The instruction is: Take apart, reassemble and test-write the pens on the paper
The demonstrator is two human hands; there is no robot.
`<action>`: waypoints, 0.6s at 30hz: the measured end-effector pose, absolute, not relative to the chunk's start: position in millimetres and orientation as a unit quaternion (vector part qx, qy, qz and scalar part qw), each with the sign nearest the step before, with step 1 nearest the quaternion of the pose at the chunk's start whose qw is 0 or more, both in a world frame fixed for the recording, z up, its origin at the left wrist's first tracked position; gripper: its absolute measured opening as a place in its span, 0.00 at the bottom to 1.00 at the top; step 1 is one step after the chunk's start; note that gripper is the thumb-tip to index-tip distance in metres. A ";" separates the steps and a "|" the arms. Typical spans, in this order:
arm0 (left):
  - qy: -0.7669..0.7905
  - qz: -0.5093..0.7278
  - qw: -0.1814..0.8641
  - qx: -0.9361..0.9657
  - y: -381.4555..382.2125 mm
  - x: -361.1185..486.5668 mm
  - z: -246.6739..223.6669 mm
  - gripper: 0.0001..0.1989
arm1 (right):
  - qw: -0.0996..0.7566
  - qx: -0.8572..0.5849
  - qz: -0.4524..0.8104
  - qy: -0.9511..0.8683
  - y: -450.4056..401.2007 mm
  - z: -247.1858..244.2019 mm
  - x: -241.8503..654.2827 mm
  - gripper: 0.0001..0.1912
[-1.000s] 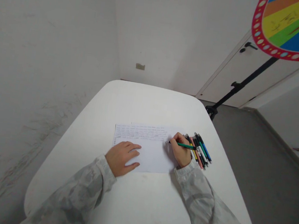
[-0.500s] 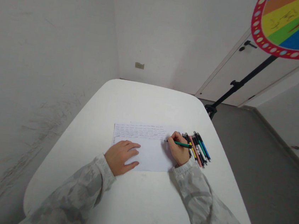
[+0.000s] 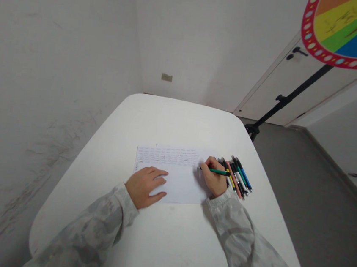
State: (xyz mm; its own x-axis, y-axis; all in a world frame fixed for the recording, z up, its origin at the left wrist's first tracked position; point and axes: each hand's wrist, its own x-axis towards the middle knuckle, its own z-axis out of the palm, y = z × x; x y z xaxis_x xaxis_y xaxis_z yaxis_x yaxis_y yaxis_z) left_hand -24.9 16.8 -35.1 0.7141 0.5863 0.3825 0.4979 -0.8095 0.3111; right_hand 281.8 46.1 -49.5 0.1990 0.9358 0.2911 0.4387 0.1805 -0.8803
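Observation:
A white sheet of paper (image 3: 179, 186) lies on the white table (image 3: 179, 125), with several lines of small handwriting across its upper part. My left hand (image 3: 146, 186) rests flat on the paper's left side, fingers spread. Toward the right edge, my right hand (image 3: 214, 179) pinches a green pen (image 3: 221, 172) with a black end. The pen's tip is at the right end of the lowest written line; whether it touches the paper I cannot tell. Just right of that hand lies a bunch of pens (image 3: 239, 178) in black, white, pink, yellow, green and blue, partly hidden by the hand.
White walls stand close on the left and behind the table. At the upper right, a colourful prize wheel (image 3: 351, 32) is held on a black stand (image 3: 284, 102) in front of a white door (image 3: 272, 88). Grey floor (image 3: 303, 185) runs along the table's right side.
My right hand and the green pen have shifted very slightly to the right along the written line. My left hand stays in place on the paper.

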 end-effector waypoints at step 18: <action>0.298 0.236 0.095 0.920 16.6 -26.1 -37.3 0.11 | 0.506 -0.603 0.226 -0.574 43.8 -46.7 280.7 0.14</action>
